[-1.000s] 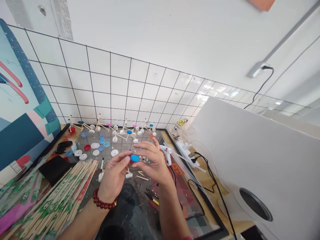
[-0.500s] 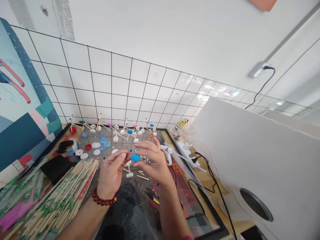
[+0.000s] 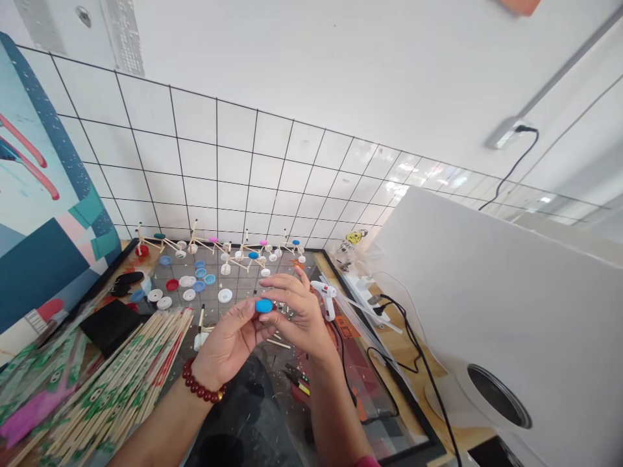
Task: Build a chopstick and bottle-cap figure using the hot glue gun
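Note:
A smooth blue oval piece [image 3: 263, 305], perhaps clay, is held up over the table between my two hands. My left hand [image 3: 231, 344], with a red bead bracelet at the wrist, is closed on its left end with thumb and fingertips. My right hand [image 3: 296, 314] pinches its right side with thumb and forefinger, other fingers raised. Below my left hand stands a white bottle cap [image 3: 200, 341] with a black-tipped stick rising by it. Behind are several stick-and-cap figures, some carrying similar ovals, one of them a blue oval [image 3: 253, 255].
Loose bottle caps [image 3: 199, 285] lie left of centre. A bundle of wrapped chopsticks [image 3: 121, 383] fills the left front. To the right are a white glue gun [image 3: 327, 298], black cables [image 3: 413, 337] and a large white box [image 3: 511, 292]. A wire grid [image 3: 217, 162] stands at the back.
My left hand has moved slightly right and its fingers now meet the blue oval. The capped stick piece below it has come into view. My right hand is nearly still.

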`<move>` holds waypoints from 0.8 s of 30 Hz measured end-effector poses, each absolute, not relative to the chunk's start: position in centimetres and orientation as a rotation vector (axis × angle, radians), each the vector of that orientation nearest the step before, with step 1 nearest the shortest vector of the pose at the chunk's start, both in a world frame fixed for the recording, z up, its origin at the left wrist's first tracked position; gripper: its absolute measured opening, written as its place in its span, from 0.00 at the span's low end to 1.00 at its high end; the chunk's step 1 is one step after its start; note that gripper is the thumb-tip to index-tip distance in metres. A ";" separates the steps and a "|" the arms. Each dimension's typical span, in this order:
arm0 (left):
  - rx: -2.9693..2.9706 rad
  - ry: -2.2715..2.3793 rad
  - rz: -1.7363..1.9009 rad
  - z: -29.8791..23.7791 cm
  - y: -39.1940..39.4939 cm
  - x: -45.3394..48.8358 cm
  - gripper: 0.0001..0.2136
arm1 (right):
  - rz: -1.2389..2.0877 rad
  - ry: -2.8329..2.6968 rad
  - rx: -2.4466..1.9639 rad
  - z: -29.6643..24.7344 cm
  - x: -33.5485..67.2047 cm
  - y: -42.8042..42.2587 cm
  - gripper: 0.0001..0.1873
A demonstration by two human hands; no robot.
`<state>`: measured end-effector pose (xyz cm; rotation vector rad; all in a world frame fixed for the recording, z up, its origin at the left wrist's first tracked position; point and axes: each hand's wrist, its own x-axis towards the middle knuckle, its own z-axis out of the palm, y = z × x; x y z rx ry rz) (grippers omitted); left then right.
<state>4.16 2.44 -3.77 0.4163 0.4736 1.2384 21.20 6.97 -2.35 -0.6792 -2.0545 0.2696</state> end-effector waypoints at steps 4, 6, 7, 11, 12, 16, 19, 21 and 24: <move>0.349 0.403 1.153 -4.0 2.4 4.2 0.15 | 0.286 -2.051 -0.673 -2.3 21.1 6.9 0.10; 0.328 0.394 1.137 -4.0 2.3 4.2 0.15 | 0.287 -2.053 -0.652 -2.2 21.1 6.8 0.09; 0.320 0.390 1.136 -4.1 2.3 4.2 0.14 | 0.289 -2.053 -0.638 -2.1 21.1 6.7 0.09; 0.327 0.403 1.125 -4.4 2.4 4.0 0.13 | 0.318 -2.041 -0.605 -1.8 21.0 6.5 0.16; 0.336 0.405 1.120 -4.4 2.4 4.0 0.14 | 0.325 -2.045 -0.606 -1.8 21.0 6.4 0.17; 0.367 0.391 1.126 -4.8 2.4 4.1 0.12 | 0.323 -2.073 -0.629 -1.8 20.9 6.4 0.12; 0.368 0.378 1.109 -4.9 2.4 4.2 0.11 | 0.326 -2.087 -0.656 -1.7 20.9 6.3 0.09; 0.361 0.365 1.097 -4.9 2.3 4.3 0.11 | 0.330 -2.086 -0.650 -1.6 20.9 6.2 0.08; 0.367 0.352 1.098 -4.9 2.3 4.3 0.10 | 0.346 -2.070 -0.612 -1.5 20.8 6.0 0.06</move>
